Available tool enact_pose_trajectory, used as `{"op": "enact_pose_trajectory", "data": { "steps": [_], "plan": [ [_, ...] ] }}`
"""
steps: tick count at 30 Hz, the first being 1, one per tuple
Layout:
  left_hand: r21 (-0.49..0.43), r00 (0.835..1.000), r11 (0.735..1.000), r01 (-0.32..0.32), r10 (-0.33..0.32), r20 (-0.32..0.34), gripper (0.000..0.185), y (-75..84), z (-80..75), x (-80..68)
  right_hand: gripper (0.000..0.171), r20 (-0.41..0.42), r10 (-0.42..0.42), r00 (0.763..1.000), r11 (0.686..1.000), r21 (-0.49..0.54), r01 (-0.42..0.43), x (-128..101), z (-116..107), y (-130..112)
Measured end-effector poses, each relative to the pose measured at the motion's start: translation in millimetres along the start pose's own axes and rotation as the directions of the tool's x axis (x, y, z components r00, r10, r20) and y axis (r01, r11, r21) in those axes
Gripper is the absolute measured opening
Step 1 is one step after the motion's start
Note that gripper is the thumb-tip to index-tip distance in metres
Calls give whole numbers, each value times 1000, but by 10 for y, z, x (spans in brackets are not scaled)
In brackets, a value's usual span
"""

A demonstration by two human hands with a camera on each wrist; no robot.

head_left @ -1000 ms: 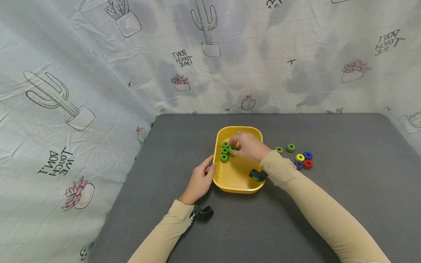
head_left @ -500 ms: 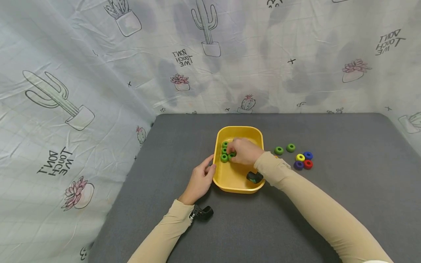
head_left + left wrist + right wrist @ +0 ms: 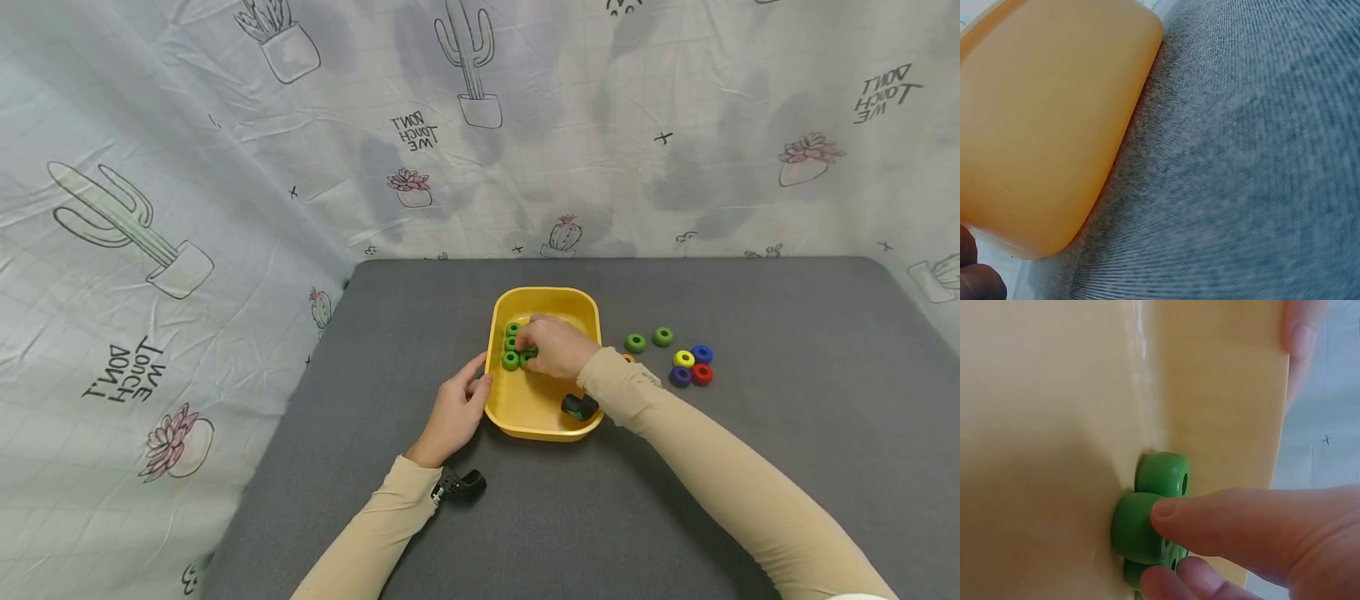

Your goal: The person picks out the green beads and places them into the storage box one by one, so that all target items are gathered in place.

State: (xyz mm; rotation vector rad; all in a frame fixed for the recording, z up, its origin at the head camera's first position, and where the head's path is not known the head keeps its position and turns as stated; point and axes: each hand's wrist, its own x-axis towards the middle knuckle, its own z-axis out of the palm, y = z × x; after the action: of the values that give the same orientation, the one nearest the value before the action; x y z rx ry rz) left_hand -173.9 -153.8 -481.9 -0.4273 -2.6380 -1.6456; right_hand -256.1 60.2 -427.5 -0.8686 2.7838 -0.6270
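My right hand (image 3: 557, 346) reaches into the yellow tray (image 3: 525, 407) and pinches a green bead (image 3: 1135, 528) with thumb and fingers. That bead sits low, close to the tray floor, overlapping another green bead (image 3: 1159, 472) in the right wrist view. More green beads (image 3: 511, 361) line the tray's left side; some are partly covered by the fingers. At the tray's left wall, my left hand (image 3: 452, 417) grips the rim, thumb over the edge and fingers outside. The left wrist view catches only fingertips (image 3: 979, 281) beside the outer wall.
Right of the tray lie two loose green beads (image 3: 662, 337), plus a yellow one (image 3: 683, 358), a blue one (image 3: 702, 355), a red one (image 3: 702, 375) and a purple one (image 3: 680, 377). An orange bead (image 3: 628, 357) is mostly behind the sleeve. A patterned cloth (image 3: 637, 125) hangs behind the grey table (image 3: 420, 300).
My right hand has lowered toward the near end of the bead rows with the green bead, then stayed almost still. My left hand has kept its place on the tray.
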Motion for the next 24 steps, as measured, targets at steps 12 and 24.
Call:
{"op": "enact_pose_trajectory", "data": {
  "steps": [12, 24],
  "plan": [
    [-2, 1000, 1000, 7, -7, 2, 46, 0, -4, 1, 23, -29, 2, 1000, 999, 44, 0, -61, -112, -46],
    [25, 1000, 1000, -1, 1, -6, 46, -11, 7, 9, 29, -166, -15, 986, 985, 165, 43, -363, -329, -21]
  ]
}}
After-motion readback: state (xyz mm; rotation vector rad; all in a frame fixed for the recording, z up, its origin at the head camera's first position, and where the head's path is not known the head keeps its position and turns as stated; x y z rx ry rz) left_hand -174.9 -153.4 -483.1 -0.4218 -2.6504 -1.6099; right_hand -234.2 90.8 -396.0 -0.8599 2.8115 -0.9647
